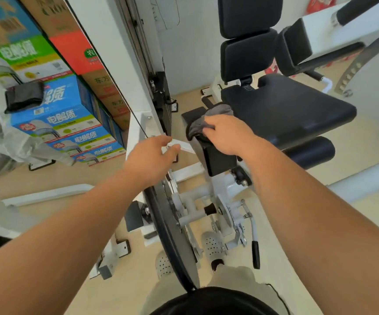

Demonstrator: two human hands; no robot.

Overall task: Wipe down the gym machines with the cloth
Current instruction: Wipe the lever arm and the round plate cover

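A white gym machine with a black padded seat (288, 110) and black back pads (247, 37) stands in front of me. My right hand (227, 135) grips a grey cloth (209, 120) and holds it against a black block (218, 160) at the machine's near left side, just in front of the seat. My left hand (154, 158) reaches to a thin white bar (184, 145) beside that block, thumb and fingers closing round its end. Below, the white frame (197, 201) carries a black-tipped lever (255, 251).
Stacked drink cartons (70, 114) fill the left side behind a slanted white upright (115, 53). A black roller pad (311, 151) sits under the seat. My feet in white perforated clogs (211, 246) stand on the beige floor by the frame.
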